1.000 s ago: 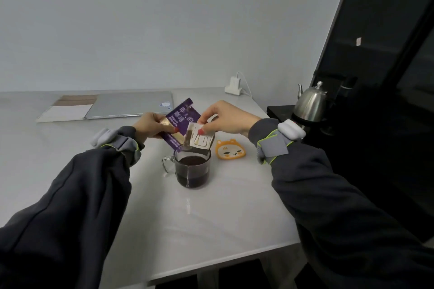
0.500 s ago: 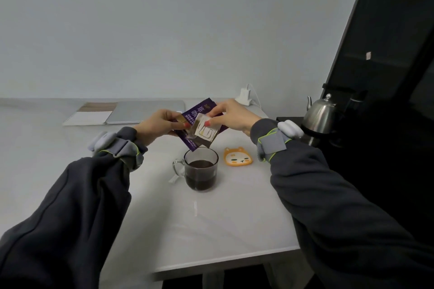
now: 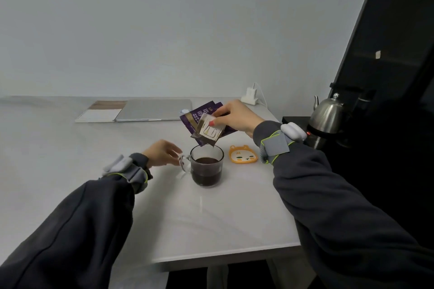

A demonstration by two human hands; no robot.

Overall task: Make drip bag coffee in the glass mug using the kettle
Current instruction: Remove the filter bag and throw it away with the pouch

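Observation:
The glass mug (image 3: 207, 166) stands on the white table (image 3: 225, 223), about half full of dark coffee. Above and behind its rim, my right hand (image 3: 236, 117) pinches the wet, used drip bag (image 3: 208, 132) together with the purple sachet wrapper (image 3: 202, 115) behind it. My left hand (image 3: 162, 153) sits low beside the mug's handle with loose fingers, holding nothing; whether it touches the handle I cannot tell. The steel kettle (image 3: 327, 115) stands on its black base at the right, off the table.
An orange animal-face coaster (image 3: 243, 153) lies just right of the mug. A closed laptop (image 3: 153, 110) and a notebook (image 3: 101, 112) lie at the back, with a white charger (image 3: 250, 96) by the wall. A dark cabinet (image 3: 387, 77) fills the right side.
My left hand has let go of the purple wrapper and dropped down beside the mug's handle. My right hand now holds both the drip bag and the wrapper, further to the right.

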